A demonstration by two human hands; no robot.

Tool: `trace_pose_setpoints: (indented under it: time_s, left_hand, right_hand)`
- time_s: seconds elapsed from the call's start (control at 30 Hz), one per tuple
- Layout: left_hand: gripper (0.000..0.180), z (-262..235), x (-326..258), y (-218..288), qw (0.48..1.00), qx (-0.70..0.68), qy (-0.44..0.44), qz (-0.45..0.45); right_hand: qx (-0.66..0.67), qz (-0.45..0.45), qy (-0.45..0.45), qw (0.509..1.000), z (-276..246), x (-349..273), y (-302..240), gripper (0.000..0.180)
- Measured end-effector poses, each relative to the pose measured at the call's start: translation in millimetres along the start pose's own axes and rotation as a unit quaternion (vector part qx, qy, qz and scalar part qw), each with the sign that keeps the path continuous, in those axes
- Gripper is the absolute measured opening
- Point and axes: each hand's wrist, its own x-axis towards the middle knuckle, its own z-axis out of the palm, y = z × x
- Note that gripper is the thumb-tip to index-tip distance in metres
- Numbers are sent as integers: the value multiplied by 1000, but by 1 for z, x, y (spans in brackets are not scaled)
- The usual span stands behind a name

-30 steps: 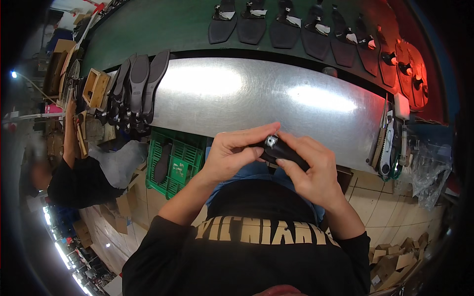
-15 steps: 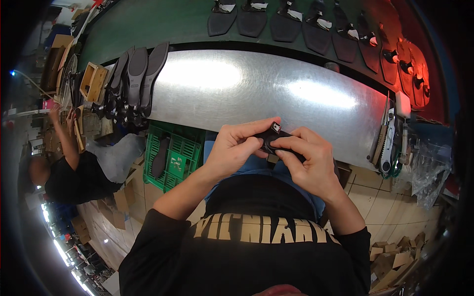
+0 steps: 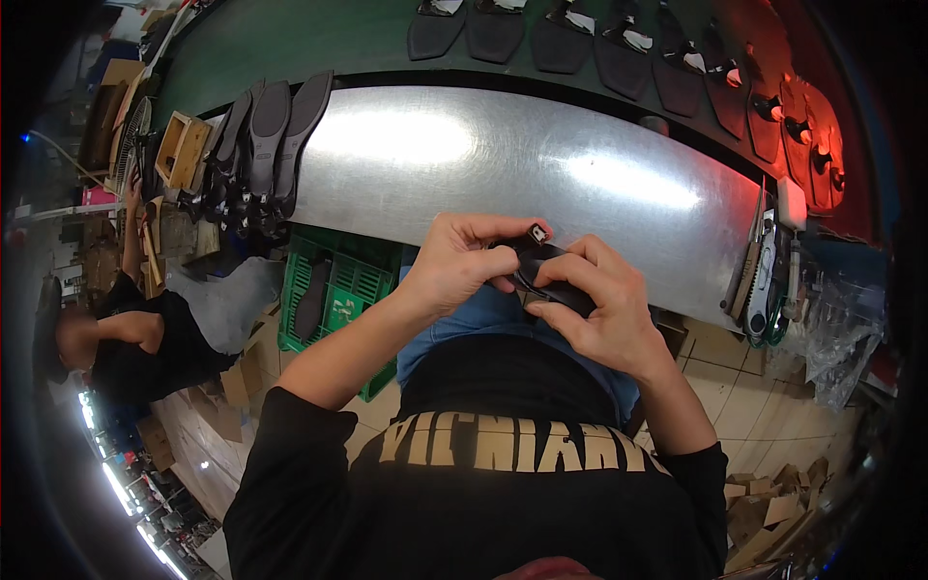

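Observation:
Above my lap, at the near edge of the metal bench (image 3: 435, 184), both hands hold a black sandal (image 3: 531, 264). My left hand (image 3: 452, 266) grips its far end, thumb on top and index finger along the edge near a small white patch. Bent fingers of my right hand (image 3: 607, 302) pinch the strap part from the right, with the thumb below. My fingers cover much of the sandal, so its full shape is hidden. On the bench's left end lie several dark sandals (image 3: 269, 126) in a bunch, straps toward me.
Sandals with white paper pieces (image 3: 561, 43) line the green belt (image 3: 358, 43) beyond the bench; red light falls at right. A green crate (image 3: 362, 290) holding a dark sole stands below left. Cutters (image 3: 761, 275) lie at the right end. A co-worker (image 3: 145, 329) is at far left.
The sandal has turned slightly in my hands, and my right fingers have shifted on its strap. The co-worker's arm has bent closer to the body. The view has shifted a little.

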Motion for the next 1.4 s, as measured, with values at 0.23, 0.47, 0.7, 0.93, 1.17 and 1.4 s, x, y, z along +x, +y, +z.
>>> trace_pose_setpoints:
  time_s: [0.23,0.47,0.7,0.93,1.17,1.4]
  left_hand:
    - [39,3,2,3,1000,-10,16,-6]
    - [39,-1,0,10,990,-110,-5,-83]
    - [39,-2,-3,15,992,-97,-42,-73]
    - [22,-10,-5,7,987,-44,-96,-124]
    - [11,-4,-8,-6,996,-46,-37,-70]
    - [10,-3,-7,-12,999,-4,-33,-40]
  right_hand:
    - [-20,5,35,999,5,-1,3,23]
    - [-60,-96,111,987,11,-4,7,24]
    - [-81,-125,136,980,4,-5,-3,37]
    - [-82,-93,135,983,4,-11,-4,37]
    - [-67,-85,136,985,8,-8,-4,28]
    - [-20,-14,103,994,11,-8,-5,15]
